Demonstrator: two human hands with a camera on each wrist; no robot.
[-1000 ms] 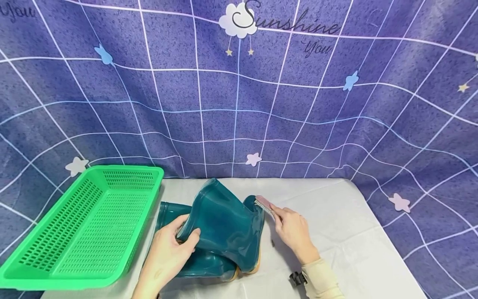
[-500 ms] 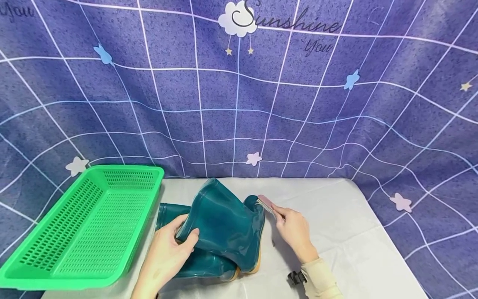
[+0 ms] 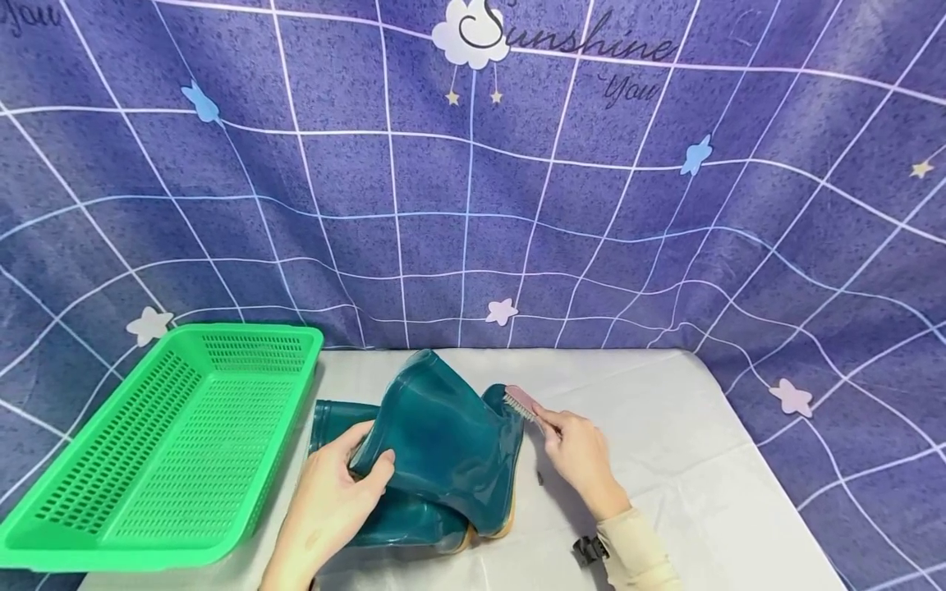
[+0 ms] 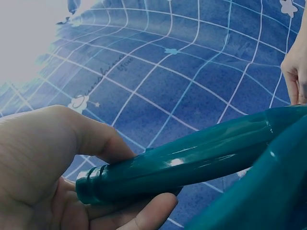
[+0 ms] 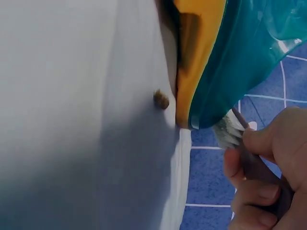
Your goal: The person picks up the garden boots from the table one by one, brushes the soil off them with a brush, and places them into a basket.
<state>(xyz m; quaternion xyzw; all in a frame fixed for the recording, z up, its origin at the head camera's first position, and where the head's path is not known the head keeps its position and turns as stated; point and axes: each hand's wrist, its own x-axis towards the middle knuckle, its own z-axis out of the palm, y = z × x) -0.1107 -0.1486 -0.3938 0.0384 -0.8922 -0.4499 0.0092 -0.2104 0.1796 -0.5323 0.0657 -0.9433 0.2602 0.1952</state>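
A teal rubber boot (image 3: 443, 443) with a tan sole lies tilted in the middle of the table. My left hand (image 3: 332, 492) grips it by the rim of its shaft, thumb on the outside. In the left wrist view the shaft (image 4: 192, 158) is pinched flat between thumb and fingers. My right hand (image 3: 580, 451) holds the handle of a pink scrub brush (image 3: 521, 402), its pale bristles against the boot's toe. In the right wrist view the fingers wrap the brush handle (image 5: 254, 165) beside the sole (image 5: 199, 43). A second teal boot (image 3: 414, 523) lies partly hidden underneath.
A green plastic basket (image 3: 291, 460) stands on the left of the white-covered table (image 3: 665, 509). A small brown clump (image 5: 160, 99) lies on the cloth near the sole. Behind the table hangs a blue gridded curtain (image 3: 591, 263).
The brush slid slightly right along the boot's toe and then came back left, with my right hand. My left hand and the boot have stayed almost still.
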